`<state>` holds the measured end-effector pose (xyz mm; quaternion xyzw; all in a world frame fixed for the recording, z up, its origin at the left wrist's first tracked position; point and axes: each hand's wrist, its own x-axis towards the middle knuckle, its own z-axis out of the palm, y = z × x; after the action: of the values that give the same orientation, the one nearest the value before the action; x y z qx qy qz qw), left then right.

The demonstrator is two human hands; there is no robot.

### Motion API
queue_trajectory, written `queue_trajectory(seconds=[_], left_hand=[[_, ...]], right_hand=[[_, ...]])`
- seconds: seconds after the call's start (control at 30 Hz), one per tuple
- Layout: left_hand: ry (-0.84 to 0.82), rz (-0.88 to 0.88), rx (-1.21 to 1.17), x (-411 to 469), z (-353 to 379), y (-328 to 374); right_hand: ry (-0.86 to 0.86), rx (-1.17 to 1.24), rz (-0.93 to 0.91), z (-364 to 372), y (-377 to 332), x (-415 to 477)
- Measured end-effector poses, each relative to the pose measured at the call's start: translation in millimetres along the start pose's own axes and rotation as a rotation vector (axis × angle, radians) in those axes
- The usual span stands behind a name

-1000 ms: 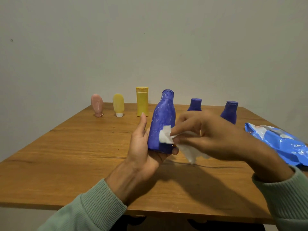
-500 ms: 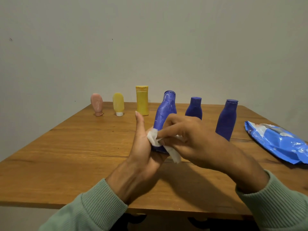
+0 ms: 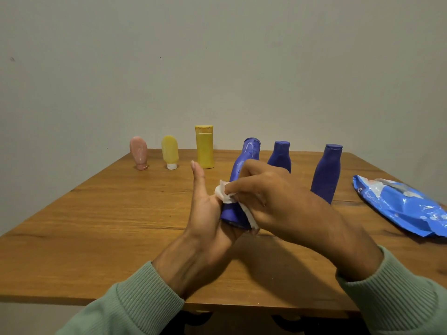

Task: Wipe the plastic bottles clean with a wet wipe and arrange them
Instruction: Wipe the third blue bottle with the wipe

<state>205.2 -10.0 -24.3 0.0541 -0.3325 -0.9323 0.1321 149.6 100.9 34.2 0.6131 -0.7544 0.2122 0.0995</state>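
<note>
Gripping the base of a tilted blue bottle just above the middle of the wooden table, the left hand wraps it from below with its thumb straight up, while the right hand pinches a white wet wipe against the bottle's left side. At the far left stand a pink tube, a yellow tube and a yellow bottle; right of the hands stand a smaller blue bottle and a taller blue bottle. A blue wipe pack lies at the right edge.
</note>
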Motion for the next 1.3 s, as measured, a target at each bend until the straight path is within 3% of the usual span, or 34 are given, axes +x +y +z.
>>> queue_trajectory(seconds=[0.17,0.3,0.37,0.53,0.63,0.77,1.0,1.2,1.3], left_hand=[[-0.004,-0.038,0.025,-4,0,7],[-0.002,-0.045,0.026,-4,0,5],[-0.015,-0.027,0.054,-5,2,3],[-0.015,0.064,0.167,-5,7,3],[-0.019,0.051,0.205,-8,8,3],[-0.001,0.106,0.286,-9,8,1],[-0.018,0.060,0.380,-9,8,-3],[-0.004,0.081,0.459,-10,8,-5],[-0.017,0.065,0.465,-11,8,-5]], right_hand=[[-0.177,0.059,-0.063,-3,0,-2],[-0.217,0.037,-0.103,-7,-2,-4],[-0.180,0.056,-0.097,-10,3,-4],[0.201,0.006,-0.019,1,18,-1],[0.309,-0.029,0.023,7,18,0],[0.179,0.053,-0.031,1,15,0],[0.329,-0.029,0.110,-4,15,-1],[0.143,-0.022,0.052,-9,5,-2],[0.170,-0.027,0.098,-10,7,-2]])
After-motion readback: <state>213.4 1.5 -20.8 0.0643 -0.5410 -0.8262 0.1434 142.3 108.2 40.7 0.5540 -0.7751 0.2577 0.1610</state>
